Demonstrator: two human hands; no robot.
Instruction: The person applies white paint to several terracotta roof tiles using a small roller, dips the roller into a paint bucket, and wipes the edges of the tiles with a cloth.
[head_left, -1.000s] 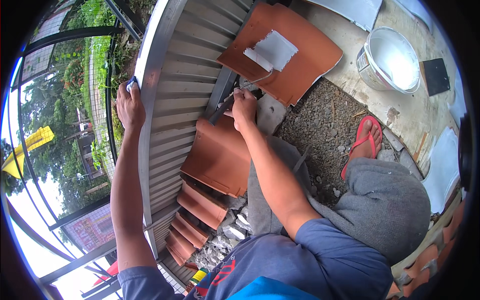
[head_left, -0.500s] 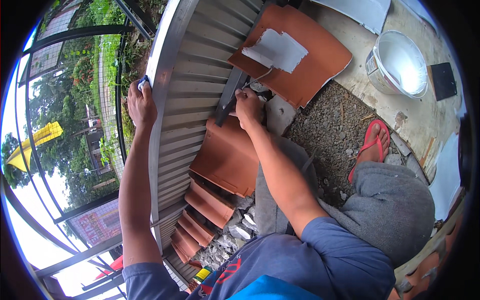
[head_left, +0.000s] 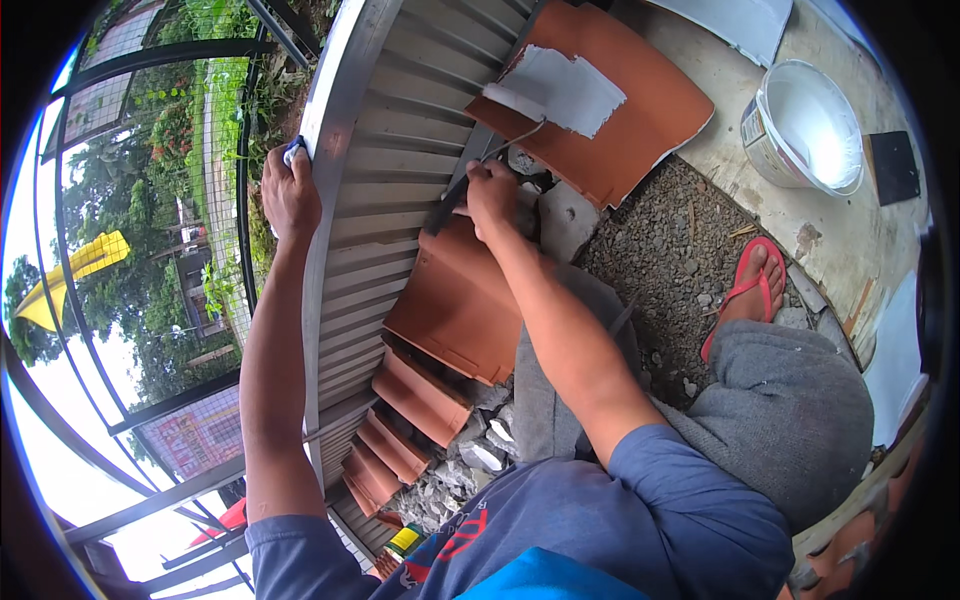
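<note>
My left hand (head_left: 289,190) rests on the outer edge of a grey corrugated metal sheet (head_left: 390,170), with a small blue and white thing pinched under its fingers. My right hand (head_left: 490,192) is closed around the handle of a dark tool, probably a paintbrush (head_left: 447,208), whose end lies on the sheet's inner edge. Just below that hand lies a terracotta roof tile (head_left: 455,305). A larger terracotta tile (head_left: 620,120) with a white painted patch (head_left: 565,90) sits beyond it.
A white bucket of white paint (head_left: 805,125) stands on concrete at the upper right. Gravel (head_left: 660,250) surrounds my foot in a red flip-flop (head_left: 745,290). More tiles (head_left: 415,400) and rubble lie below. A metal fence (head_left: 180,240) and trees are at left.
The view has shifted, so both hands sit lower and further right in the picture. Each keeps its grip on the sheet edge and the tool.
</note>
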